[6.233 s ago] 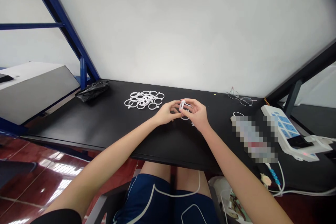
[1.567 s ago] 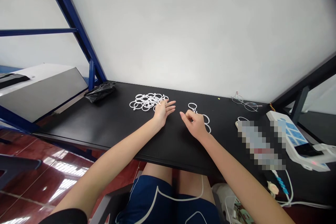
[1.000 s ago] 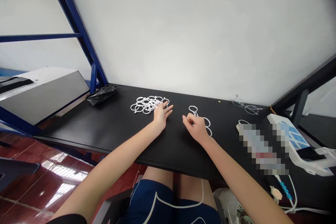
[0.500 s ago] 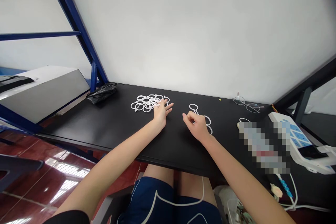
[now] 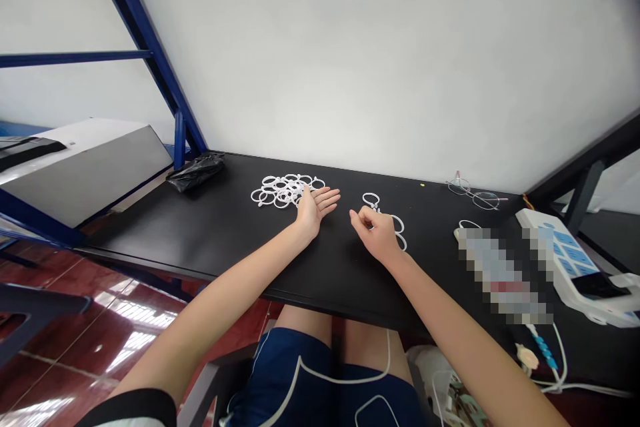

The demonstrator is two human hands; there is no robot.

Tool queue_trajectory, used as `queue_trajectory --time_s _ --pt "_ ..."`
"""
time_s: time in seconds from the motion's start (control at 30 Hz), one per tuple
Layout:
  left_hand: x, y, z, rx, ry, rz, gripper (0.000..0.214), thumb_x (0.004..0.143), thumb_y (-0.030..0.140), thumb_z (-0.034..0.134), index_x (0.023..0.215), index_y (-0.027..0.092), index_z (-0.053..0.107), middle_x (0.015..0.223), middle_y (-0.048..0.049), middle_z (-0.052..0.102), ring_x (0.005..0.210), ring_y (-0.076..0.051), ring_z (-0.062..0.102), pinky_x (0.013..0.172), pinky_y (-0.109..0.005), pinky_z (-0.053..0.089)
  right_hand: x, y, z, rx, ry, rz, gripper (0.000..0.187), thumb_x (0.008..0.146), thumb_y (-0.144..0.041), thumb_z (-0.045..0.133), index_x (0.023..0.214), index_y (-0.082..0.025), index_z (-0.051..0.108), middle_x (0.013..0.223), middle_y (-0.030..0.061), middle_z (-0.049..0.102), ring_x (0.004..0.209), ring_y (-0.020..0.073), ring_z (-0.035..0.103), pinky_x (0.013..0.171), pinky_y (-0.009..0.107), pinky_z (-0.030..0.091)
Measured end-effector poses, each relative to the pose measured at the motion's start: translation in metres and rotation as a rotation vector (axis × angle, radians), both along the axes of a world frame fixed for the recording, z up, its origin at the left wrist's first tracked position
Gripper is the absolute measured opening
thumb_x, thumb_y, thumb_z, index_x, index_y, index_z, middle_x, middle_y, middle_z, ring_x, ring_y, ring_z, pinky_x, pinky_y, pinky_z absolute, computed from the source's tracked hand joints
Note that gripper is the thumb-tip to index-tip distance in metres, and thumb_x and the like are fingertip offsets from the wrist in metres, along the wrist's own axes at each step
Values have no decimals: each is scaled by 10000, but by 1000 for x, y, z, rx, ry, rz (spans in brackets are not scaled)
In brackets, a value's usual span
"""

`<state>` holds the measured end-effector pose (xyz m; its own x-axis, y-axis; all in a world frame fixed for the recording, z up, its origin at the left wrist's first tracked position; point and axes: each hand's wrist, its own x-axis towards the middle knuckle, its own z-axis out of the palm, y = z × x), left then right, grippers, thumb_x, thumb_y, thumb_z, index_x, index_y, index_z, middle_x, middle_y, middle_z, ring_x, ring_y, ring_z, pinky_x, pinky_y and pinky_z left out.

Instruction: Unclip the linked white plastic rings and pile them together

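Note:
A pile of several white plastic rings (image 5: 285, 189) lies on the black table (image 5: 210, 233). My left hand (image 5: 315, 207) rests at the pile's right edge with its fingers stretched out and its palm turned up; nothing shows in it. A short chain of linked white rings (image 5: 387, 213) lies to the right. My right hand (image 5: 379, 233) sits on the table against this chain, fingers loosely curled. What they hold, if anything, is hidden.
A crumpled black bag (image 5: 196, 170) lies at the table's back left, beside a blue steel frame (image 5: 150, 60). Wire-rimmed glasses (image 5: 473, 192) rest near the wall. A white power strip (image 5: 570, 260) with cables sits at the right. A grey box (image 5: 85, 160) stands left.
Earlier both hands held rings together between them. The linked rings now lie on the table, and my left hand has moved to the pile and turned its palm upward.

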<state>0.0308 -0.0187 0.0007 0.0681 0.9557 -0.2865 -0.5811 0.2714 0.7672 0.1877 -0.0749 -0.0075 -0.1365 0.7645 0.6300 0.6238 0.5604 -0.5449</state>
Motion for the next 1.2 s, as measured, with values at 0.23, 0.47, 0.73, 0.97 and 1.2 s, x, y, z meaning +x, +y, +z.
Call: queue_trajectory --time_s 0.23,0.47,0.73,0.97,1.2 --pt "2 0 0 27 12 -154 548 1015 479 216 1068 104 612 1143 -203 701 981 -251 713 763 -322 560 0 0 1 5 1 -2 411 919 -307 514 591 -214 284 513 -69 288 462 81 270 480 247 273" --pt "2 0 -3 40 23 -168 529 1009 478 247 1082 112 622 1072 -192 723 934 -248 719 750 -324 557 0 1 2 32 14 -63 398 915 -314 520 581 -220 324 495 -63 350 446 89 324 487 249 313" --pt "3 0 -1 31 31 -150 531 1006 475 252 1017 106 634 931 -167 733 795 -217 720 697 -300 554 19 21 -11 -49 -272 -360 194 892 -341 545 958 -190 648 1163 128 667 1045 310 567 922 453 405" --pt "2 -2 0 29 54 -149 532 1004 469 265 992 106 654 833 -137 721 705 -196 697 674 -297 550 23 25 -20 -232 -471 -411 323 947 -402 481 1072 -179 677 1258 157 639 1120 352 568 1024 563 311" --pt "0 -1 0 30 64 -129 537 1009 464 259 940 119 665 781 -105 707 696 -180 689 627 -266 532 18 23 -14 -227 -461 -386 416 981 -412 415 1129 -104 653 1317 202 602 1190 340 561 1051 503 350"
